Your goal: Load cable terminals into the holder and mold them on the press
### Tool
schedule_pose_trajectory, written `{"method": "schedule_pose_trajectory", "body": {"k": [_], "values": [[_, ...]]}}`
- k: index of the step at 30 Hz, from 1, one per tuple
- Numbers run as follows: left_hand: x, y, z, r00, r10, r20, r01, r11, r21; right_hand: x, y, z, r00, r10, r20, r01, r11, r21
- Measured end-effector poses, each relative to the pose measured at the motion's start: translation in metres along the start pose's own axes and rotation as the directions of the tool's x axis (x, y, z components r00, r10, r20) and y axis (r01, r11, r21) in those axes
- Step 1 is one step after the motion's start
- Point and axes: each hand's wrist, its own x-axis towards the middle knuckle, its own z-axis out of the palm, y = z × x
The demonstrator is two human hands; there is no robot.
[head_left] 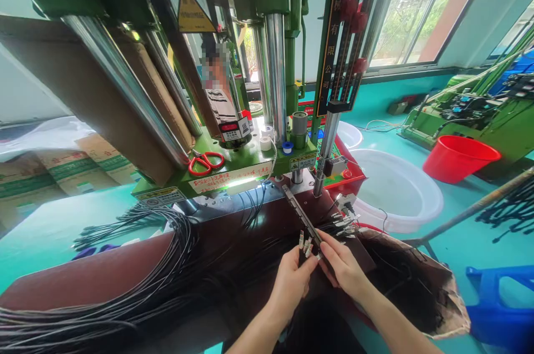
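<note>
My left hand (292, 275) is closed around a small bunch of cable ends, whose silver metal connectors (307, 245) stick up above the fingers. Close beside it, my right hand (344, 264) grips the near end of a long, narrow metal bar (303, 217) with slots along it. The bar slants away from me, its far end by the metal bed of the green press (246, 167). Several more connector ends (344, 225) lie to the right of the bar. Below my hands, the cables' lower run is hard to make out against dark clothing.
Black cables (183, 248) drape across the brown table (142, 256) on the left. Red-handled scissors (206, 163) rest on the press ledge. A lined carton (453, 304), white tub (431, 201), red bucket (459, 159) and blue stool (498, 309) stand right. A person (219, 87) is visible behind the press.
</note>
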Motion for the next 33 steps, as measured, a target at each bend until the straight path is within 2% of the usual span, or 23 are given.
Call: {"method": "schedule_pose_trajectory", "body": {"k": [3,6,12,24,29,33], "values": [[0.0,0.007,0.0,0.996,0.075,-0.044,-0.075,0.997,-0.001,-0.002,-0.006,0.002,0.996,0.027,-0.089,-0.019,0.996,0.085],[0.002,0.012,0.002,0.996,0.057,-0.061,-0.062,0.994,-0.086,-0.004,-0.01,0.001,0.992,0.047,-0.116,-0.034,0.993,0.111],[0.007,0.015,0.002,0.997,-0.065,0.052,0.067,0.997,-0.04,-0.002,-0.003,-0.006,0.998,0.061,-0.035,-0.057,0.991,0.117],[0.008,0.015,-0.003,0.989,-0.128,0.068,0.134,0.987,-0.093,0.002,0.0,-0.012,0.995,0.073,0.065,-0.077,0.995,0.059],[0.007,0.016,-0.002,0.997,-0.077,0.019,0.078,0.996,-0.035,-0.001,-0.001,-0.003,1.0,0.011,0.022,-0.009,0.997,-0.072],[0.005,0.02,-0.003,1.0,-0.015,-0.021,0.015,1.0,-0.004,-0.001,-0.003,-0.001,0.999,0.032,-0.001,-0.032,0.999,-0.04]]}}
